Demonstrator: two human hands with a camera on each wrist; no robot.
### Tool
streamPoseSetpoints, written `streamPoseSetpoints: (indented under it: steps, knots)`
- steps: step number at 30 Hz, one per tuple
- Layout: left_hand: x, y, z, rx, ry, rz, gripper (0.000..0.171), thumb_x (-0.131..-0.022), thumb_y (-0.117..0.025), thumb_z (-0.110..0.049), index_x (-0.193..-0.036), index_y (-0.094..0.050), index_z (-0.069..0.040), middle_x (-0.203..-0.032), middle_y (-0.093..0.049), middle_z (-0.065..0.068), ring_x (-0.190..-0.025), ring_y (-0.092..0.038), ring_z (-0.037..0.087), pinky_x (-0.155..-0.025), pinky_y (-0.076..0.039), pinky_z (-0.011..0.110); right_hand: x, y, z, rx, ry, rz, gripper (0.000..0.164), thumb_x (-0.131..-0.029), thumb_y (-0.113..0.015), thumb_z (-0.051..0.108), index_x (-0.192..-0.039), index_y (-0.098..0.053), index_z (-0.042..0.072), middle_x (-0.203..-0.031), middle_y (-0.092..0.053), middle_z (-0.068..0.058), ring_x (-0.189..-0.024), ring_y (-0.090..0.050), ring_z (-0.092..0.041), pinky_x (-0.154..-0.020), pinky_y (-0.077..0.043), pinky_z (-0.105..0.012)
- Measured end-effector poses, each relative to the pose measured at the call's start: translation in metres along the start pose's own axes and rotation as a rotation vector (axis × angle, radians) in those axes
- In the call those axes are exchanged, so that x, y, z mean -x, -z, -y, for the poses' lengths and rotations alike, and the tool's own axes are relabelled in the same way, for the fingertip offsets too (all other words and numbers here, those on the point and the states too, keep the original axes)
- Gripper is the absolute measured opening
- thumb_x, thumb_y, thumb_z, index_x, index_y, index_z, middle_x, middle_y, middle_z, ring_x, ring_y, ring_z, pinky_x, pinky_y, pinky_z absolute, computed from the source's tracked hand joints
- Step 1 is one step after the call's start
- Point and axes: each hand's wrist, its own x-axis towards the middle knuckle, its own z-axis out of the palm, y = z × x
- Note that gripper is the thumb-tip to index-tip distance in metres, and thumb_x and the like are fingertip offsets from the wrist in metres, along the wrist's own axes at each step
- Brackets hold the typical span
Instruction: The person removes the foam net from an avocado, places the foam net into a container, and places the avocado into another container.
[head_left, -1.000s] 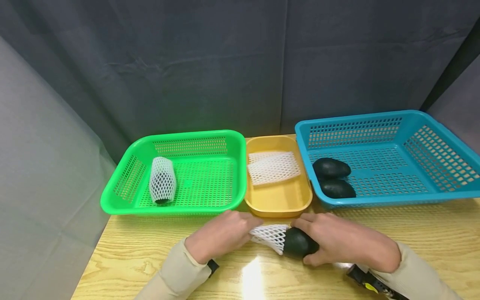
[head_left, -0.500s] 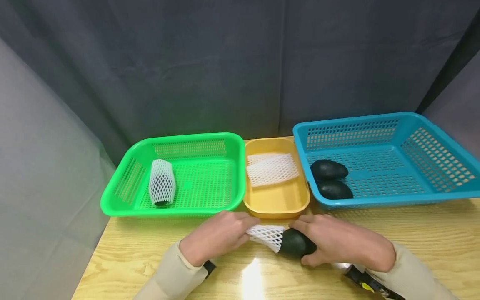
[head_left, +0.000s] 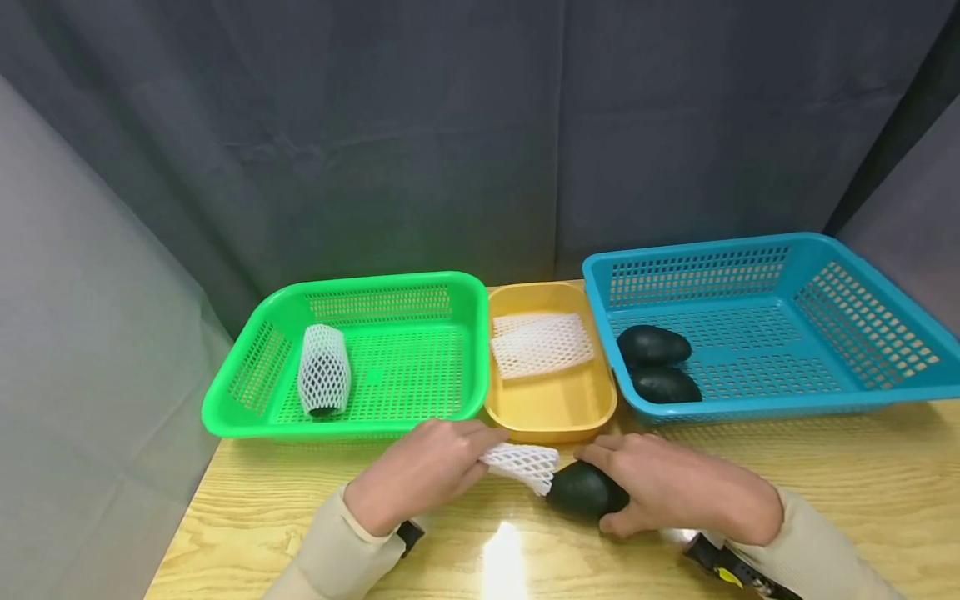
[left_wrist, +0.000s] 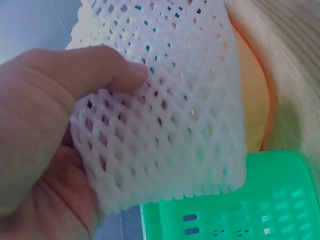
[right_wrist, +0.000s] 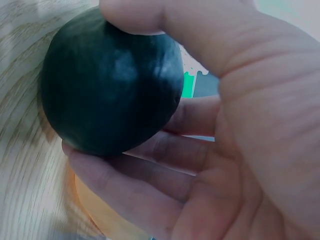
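Observation:
My left hand (head_left: 429,468) pinches a white foam net sleeve (head_left: 517,462), its thumb on the mesh in the left wrist view. The sleeve's right end lies at the tip of a dark avocado (head_left: 587,492); whether it still covers that tip I cannot tell. Fingers and thumb of my right hand (head_left: 660,479) grip the avocado's other end, low over the table. In the right wrist view the avocado's smooth round end (right_wrist: 112,85) shows between thumb and fingers.
Behind the hands stand a green basket (head_left: 352,429) with one net-covered avocado (head_left: 324,371), a yellow tray (head_left: 551,412) with foam net sleeves (head_left: 543,346), and a blue basket (head_left: 750,408) with two bare avocados (head_left: 652,344). The wooden table (head_left: 247,517) lies in front.
My left hand has drawn the sleeve leftward, so more of the avocado is bare. The right hand keeps its grip. The head view has shifted slightly.

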Motion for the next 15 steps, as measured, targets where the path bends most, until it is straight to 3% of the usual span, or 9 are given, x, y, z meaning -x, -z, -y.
streamPoseSetpoints:
  steps: [15]
  knots:
    - [0.0018, 0.0039, -0.0027, -0.032, -0.02, -0.063, 0.036, -0.084, -0.062, -0.005, -0.118, -0.067, -0.013, -0.098, -0.074, -0.005, -0.072, -0.066, 0.005, -0.058, -0.051, 0.017, 0.0006, 0.0005, 0.0007, -0.036, -0.027, 0.026, 0.071, -0.073, -0.079, 0.046, -0.13, -0.059, 0.008, -0.125, -0.065, -0.006, -0.103, -0.067, -0.025, -0.083, -0.055, -0.041]
